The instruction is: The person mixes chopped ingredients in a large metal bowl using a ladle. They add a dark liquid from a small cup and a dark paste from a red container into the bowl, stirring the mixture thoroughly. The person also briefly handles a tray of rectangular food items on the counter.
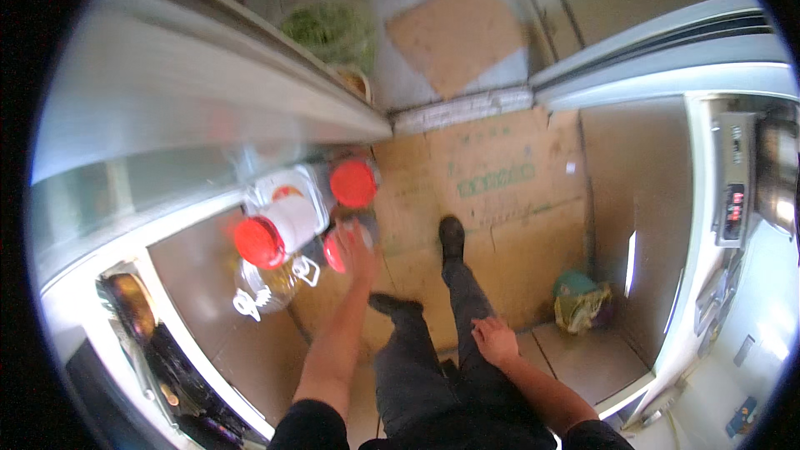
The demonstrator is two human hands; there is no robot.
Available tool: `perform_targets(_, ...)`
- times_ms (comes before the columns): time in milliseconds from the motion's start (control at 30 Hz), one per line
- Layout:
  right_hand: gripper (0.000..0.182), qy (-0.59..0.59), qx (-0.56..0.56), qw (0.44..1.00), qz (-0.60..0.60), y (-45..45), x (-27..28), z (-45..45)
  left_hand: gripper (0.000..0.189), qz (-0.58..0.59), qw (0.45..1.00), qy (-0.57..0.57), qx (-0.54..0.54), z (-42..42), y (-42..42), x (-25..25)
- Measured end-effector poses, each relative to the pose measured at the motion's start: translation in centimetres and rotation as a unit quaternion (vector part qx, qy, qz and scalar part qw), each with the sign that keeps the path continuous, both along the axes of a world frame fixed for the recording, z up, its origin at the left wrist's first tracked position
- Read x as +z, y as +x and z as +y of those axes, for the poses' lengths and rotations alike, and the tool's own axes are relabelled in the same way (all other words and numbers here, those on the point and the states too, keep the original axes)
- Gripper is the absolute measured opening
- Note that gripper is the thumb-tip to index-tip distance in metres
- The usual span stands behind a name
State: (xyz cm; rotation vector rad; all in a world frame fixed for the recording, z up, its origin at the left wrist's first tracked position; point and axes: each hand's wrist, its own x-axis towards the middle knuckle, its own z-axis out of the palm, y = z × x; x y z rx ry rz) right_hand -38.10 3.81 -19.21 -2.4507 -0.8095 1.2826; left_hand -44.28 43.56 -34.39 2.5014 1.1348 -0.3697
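My left hand [357, 253] reaches down to the left, over a red-lidded jar [334, 251]. Its fingers overlap the lid and are blurred, so whether they grip it is unclear. Just beyond stands another jar with a red lid [354, 183]. A pale container with a red lid [259, 242] is left of the hand, beside a whitish clear plastic box [320, 200]. Nearer to me is a clear plastic jug [270, 287] with white handles and a little yellowish liquid. My right hand [495, 340] hangs by my right thigh, fingers loosely bent, with nothing visible in it.
Flattened cardboard [494, 169] covers the floor under my shoes. A raised threshold [465, 109] crosses ahead, with a cardboard piece [459, 37] past it. Counters flank me; a pale cabinet or appliance [206, 75] rises at left. A teal-and-yellow bag [581, 303] lies at right.
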Motion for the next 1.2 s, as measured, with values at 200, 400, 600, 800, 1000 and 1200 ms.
perform_targets(200,0.062,0.007,-0.041,0.993,0.109,6.3,4.6,6.3,0.082,0.185,0.898,-0.398,-0.009,-5.1,-15.7,4.0)
perform_targets(400,0.076,0.279,-0.14,0.95,0.0,27.8,19.5,24.0,0.065,0.037,0.931,-0.364,-0.017,-5.9,-10.5,20.8)
perform_targets(600,0.039,0.634,-0.232,0.729,0.113,30.8,39.4,30.3,0.051,-0.082,0.961,-0.265,-0.013,-5.8,-16.7,15.9)
perform_targets(800,0.007,0.64,-0.138,0.744,0.135,14.5,46.2,25.5,0.023,-0.287,0.895,-0.306,0.154,-9.8,-24.4,16.0)
perform_targets(1000,0.012,0.878,0.158,0.43,-0.139,6.1,69.0,23.7,0.048,-0.158,0.902,-0.26,0.307,-13.6,-32.2,30.7)
perform_targets(1200,0.012,0.877,0.293,0.357,-0.13,-3.9,74.7,26.9,0.055,-0.231,0.895,-0.149,0.351,-20.7,-41.2,38.6)
